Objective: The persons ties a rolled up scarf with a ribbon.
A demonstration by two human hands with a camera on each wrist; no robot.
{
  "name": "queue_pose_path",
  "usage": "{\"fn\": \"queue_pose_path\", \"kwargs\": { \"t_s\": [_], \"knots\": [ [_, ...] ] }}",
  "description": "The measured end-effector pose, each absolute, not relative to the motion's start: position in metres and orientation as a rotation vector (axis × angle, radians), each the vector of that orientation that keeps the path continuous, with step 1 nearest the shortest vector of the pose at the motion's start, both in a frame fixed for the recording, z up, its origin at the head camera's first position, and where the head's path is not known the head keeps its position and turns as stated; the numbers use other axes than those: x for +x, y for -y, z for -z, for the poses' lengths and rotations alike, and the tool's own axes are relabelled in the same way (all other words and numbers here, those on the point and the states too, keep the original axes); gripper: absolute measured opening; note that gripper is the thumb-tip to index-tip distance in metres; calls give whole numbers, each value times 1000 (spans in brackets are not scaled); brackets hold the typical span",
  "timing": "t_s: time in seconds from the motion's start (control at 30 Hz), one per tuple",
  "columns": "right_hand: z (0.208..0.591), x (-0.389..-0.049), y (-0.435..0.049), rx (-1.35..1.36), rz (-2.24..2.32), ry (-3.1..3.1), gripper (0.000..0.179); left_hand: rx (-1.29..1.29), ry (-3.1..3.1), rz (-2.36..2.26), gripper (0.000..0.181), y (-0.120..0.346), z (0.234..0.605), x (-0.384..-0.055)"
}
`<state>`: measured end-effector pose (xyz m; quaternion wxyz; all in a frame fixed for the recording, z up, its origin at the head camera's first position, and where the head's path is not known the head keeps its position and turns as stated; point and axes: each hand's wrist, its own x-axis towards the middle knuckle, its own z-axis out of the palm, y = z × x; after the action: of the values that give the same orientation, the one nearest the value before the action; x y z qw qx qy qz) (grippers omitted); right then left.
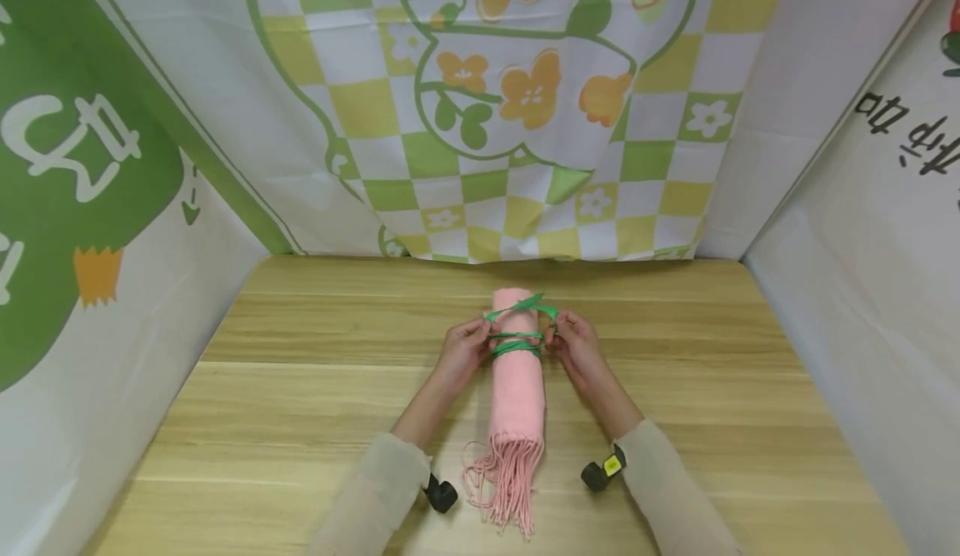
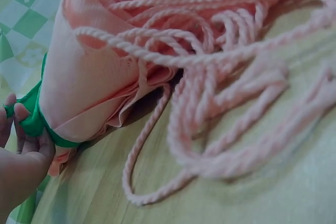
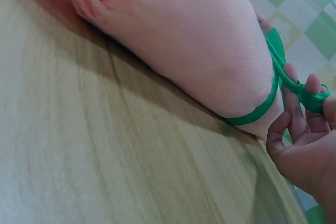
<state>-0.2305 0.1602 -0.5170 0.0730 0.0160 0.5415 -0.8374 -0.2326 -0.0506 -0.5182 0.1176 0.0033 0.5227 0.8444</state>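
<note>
A pink scarf [image 1: 517, 393], rolled into a long cylinder, lies on the table with its twisted fringe [image 2: 210, 51] toward the person. Green ribbon [image 1: 517, 346] is wrapped around the roll past its middle, and its loose lengths arch over the far part. At the roll's left side, my left hand [image 1: 467, 346] pinches one length of the ribbon [image 2: 32, 111] between thumb and fingers. Opposite it, my right hand [image 1: 579, 346] holds the other length, and the ribbon [image 3: 312, 98] passes around its fingers in the right wrist view.
The wooden table [image 1: 315, 389] runs back to a checked, flower-printed cloth [image 1: 480, 197]. Printed white panels [image 1: 862, 289] stand at both sides. Black wrist cameras [image 1: 442, 496] hang below both sleeves, near the fringe.
</note>
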Motion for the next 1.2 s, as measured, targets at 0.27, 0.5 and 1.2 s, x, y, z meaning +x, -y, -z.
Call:
{"fn": "queue_pose_path", "kwargs": {
  "t_s": [0.27, 0.5, 1.2],
  "knots": [
    [521, -232, -168, 80, 2499, -1706, 25, 17, -1650, -2421, 28, 59, 523, -230],
    [521, -231, -173, 92, 2471, -1711, 24, 43, -1654, -2375, 27, 60, 522, -229],
    [525, -231, -182, 133, 2400, -1863, 19, -78, -1703, -2362, 28, 85, 522, -227]
  ]
}}
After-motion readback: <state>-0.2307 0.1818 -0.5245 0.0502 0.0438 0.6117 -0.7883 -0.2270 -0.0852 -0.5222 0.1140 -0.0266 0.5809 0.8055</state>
